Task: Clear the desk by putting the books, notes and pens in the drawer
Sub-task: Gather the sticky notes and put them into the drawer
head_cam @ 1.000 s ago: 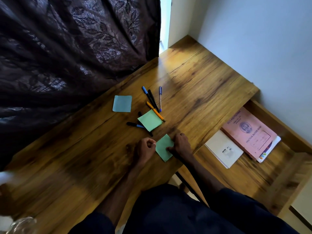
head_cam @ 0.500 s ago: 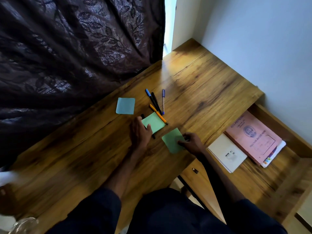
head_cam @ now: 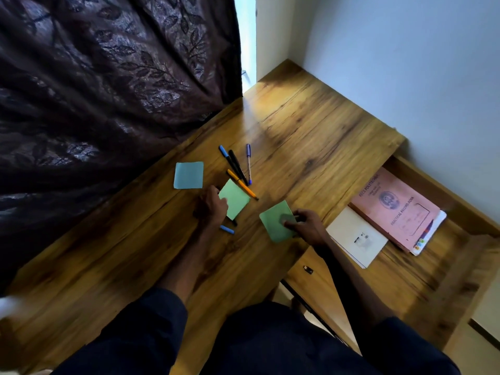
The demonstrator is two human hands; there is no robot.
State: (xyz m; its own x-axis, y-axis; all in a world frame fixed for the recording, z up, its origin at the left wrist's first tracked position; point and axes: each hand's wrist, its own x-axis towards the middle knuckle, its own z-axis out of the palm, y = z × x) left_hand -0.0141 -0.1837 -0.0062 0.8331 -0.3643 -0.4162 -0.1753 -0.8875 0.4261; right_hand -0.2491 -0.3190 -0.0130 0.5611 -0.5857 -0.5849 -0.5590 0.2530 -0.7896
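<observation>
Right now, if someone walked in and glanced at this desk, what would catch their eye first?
Probably the two hands on green notes mid-desk: the left hand on one green note, the right hand pinching another green note near the desk's edge. Next, the fan of pens behind them and the blue note to the left. Then the pink record book in the open drawer on the right.

i log a dark brown curtain (head_cam: 102, 85) with a leaf pattern, filling the view from 9 to 12 o'clock and hanging against the far edge of the desk. a pale wall (head_cam: 405, 63) runs from 12 to 3 o'clock. a bright strip of window (head_cam: 248, 36) shows at 12 o'clock between curtain and wall.
</observation>
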